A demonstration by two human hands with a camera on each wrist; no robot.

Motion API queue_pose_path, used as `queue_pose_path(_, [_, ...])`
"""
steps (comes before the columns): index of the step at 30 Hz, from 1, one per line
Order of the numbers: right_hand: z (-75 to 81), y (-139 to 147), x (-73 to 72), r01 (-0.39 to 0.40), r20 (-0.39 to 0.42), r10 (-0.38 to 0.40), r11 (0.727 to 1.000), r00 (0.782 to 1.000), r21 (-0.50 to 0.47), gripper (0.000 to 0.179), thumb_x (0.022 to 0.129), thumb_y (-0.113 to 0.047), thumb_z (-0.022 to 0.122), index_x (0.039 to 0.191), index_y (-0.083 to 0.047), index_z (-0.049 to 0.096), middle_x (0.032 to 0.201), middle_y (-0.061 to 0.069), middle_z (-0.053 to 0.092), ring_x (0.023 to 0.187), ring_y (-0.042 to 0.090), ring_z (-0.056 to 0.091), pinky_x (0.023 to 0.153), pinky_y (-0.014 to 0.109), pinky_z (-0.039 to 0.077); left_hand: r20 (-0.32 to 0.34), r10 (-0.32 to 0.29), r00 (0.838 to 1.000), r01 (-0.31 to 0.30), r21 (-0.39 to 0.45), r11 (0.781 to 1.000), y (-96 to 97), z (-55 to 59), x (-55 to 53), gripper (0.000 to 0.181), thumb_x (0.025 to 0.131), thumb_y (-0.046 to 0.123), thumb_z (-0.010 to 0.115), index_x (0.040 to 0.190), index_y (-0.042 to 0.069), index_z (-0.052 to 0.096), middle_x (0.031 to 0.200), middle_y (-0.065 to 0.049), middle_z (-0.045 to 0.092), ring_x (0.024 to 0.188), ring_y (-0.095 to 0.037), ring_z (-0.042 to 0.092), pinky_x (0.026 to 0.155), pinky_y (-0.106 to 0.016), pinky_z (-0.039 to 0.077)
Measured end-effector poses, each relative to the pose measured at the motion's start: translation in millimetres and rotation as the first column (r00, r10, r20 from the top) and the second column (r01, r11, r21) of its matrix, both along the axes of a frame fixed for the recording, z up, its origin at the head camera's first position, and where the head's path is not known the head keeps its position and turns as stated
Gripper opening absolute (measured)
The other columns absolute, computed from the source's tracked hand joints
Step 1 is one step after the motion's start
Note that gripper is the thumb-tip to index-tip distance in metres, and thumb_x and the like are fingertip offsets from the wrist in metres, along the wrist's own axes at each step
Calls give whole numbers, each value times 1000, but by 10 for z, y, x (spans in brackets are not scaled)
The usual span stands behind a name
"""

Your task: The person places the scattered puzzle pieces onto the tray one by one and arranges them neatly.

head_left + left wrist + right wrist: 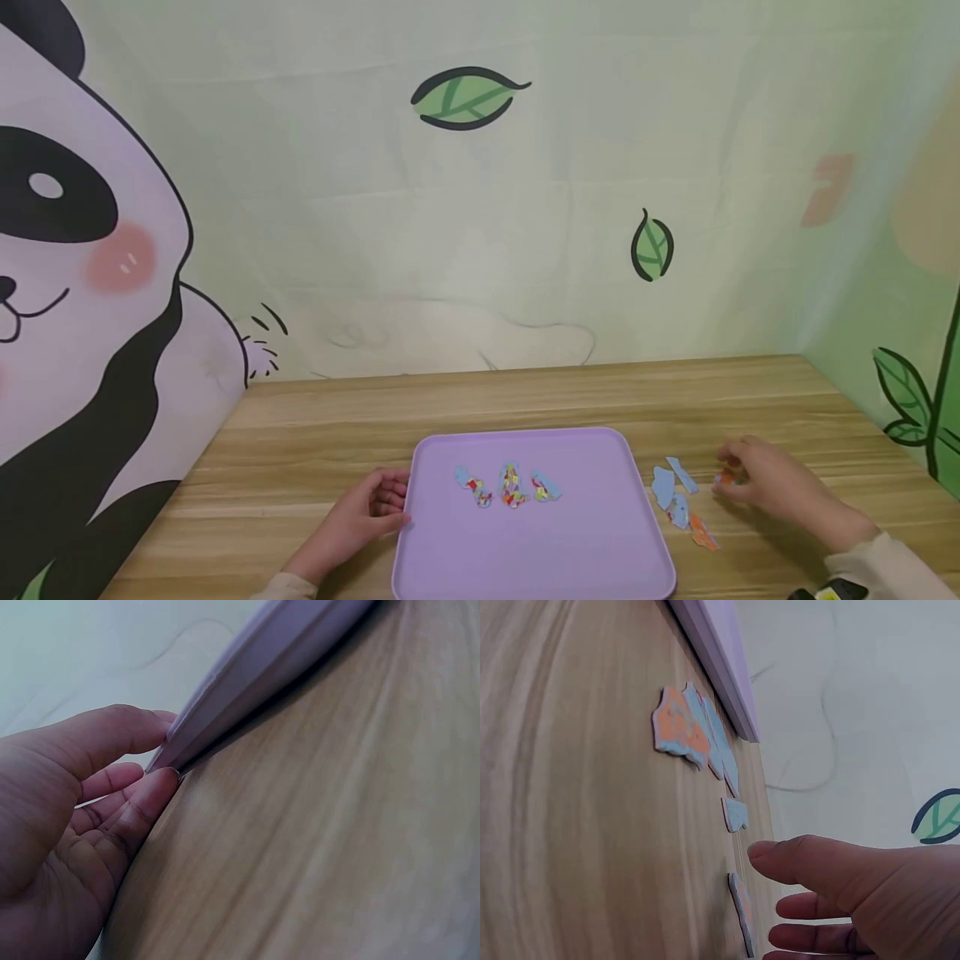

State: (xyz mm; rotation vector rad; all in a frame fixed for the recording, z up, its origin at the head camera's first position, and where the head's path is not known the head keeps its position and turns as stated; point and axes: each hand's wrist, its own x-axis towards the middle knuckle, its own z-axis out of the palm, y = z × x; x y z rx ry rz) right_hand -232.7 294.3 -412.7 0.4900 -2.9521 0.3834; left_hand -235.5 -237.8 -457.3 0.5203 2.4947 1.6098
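Note:
A lilac tray (pixel 562 546) lies on the wooden table, holding three small blue and multicoloured puzzle pieces (pixel 512 487) in a row. My left hand (pixel 352 517) pinches the tray's left rim; the left wrist view shows the thumb on the rim (pixel 217 697) and fingers below. To the right of the tray, my right hand (pixel 780 487) hovers low with thumb and fingers apart around an orange and blue piece (pixel 725 477). In the right wrist view that piece (pixel 740 911) lies on the table beside the fingers.
Several irregular blue pieces (pixel 663 486) and an orange one (pixel 702 532) lie between the tray and my right hand. Behind the table (pixel 337 417) hangs a printed backdrop (pixel 360 208) with a panda and leaves. Another printed wall (pixel 885 333) stands at the right.

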Motion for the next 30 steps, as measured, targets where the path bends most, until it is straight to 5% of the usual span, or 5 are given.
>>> queue_pose_path(10, [-28,38,8,29,15,-30,999,999,27,52,73,-35,79,101,6,65,86,5,60,78,18,57,72,41,52,-5,-14,1000,14,23,1000,1,20,10,55,82,4,73,126,-13,46,107,-23,58,89,-7,58,79,-18,53])
queue_pose_path(30, [-70,50,-4,57,25,-58,998,998,17,46,69,-32,81,96,2,67,85,5,56,75,15,51,68,37,50,7,6,1000,-6,4,1000,4,20,18,56,81,6,74,127,-11,47,108,-21,57,89,-8,58,80,-18,53])
